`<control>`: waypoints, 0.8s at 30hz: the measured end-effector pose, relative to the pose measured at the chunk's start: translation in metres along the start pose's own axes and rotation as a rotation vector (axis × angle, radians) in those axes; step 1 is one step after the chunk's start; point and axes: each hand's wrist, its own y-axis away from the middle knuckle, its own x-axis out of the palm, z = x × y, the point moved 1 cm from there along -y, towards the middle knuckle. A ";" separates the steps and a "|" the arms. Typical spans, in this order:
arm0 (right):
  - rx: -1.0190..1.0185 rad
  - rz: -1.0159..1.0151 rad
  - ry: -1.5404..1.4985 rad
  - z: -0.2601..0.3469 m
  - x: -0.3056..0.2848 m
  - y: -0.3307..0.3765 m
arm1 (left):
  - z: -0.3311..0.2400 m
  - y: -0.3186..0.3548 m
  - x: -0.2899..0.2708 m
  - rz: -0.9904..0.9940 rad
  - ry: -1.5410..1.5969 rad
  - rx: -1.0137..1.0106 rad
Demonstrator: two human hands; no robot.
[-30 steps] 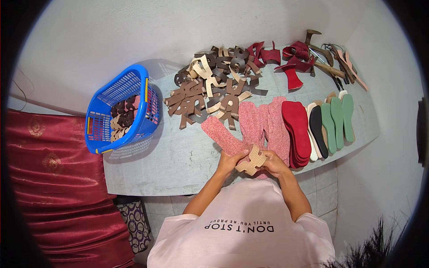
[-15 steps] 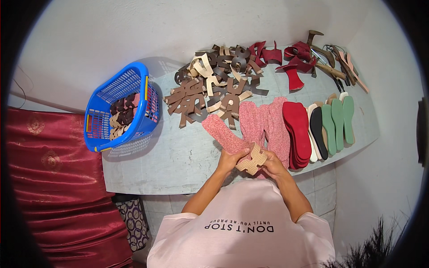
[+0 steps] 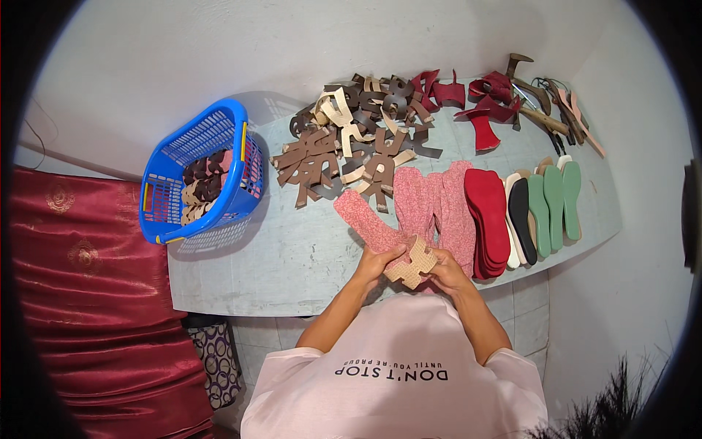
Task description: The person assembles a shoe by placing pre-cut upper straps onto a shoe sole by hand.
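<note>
Near the front edge of the table, my left hand (image 3: 376, 266) is closed on a pink speckled shoe sole (image 3: 367, 221), thumb on top. The sole slants, its far end pointing up and left. Across its near end lies a beige woven sandal strap (image 3: 414, 265) with notched edges. My right hand (image 3: 449, 274) pinches the strap's right side; whether the strap is fastened to the sole I cannot tell. Just beyond my hands lie rows of more pink speckled soles (image 3: 415, 192). Right beside them is a stack of red soles (image 3: 484, 212).
White, black and green soles (image 3: 537, 212) stand further right. Brown, black and beige strap pieces (image 3: 314, 154) are heaped at the back, dark red pieces (image 3: 482, 132) beside them. A hammer (image 3: 521, 58) and other tools are at the far right. A blue basket (image 3: 234, 175) holding finished-looking straps stands left.
Both hands keep their grip on the sole and the strap, almost still. The whole view has shifted slightly.
</note>
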 end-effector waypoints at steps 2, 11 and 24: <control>0.001 0.009 -0.025 0.000 0.000 0.001 | 0.002 0.001 0.000 0.011 0.056 -0.019; 0.015 0.046 -0.078 0.000 0.001 0.002 | 0.007 0.004 -0.001 0.062 0.173 -0.040; 0.006 0.119 -0.144 -0.007 -0.007 -0.002 | 0.003 0.009 -0.001 0.089 0.257 -0.048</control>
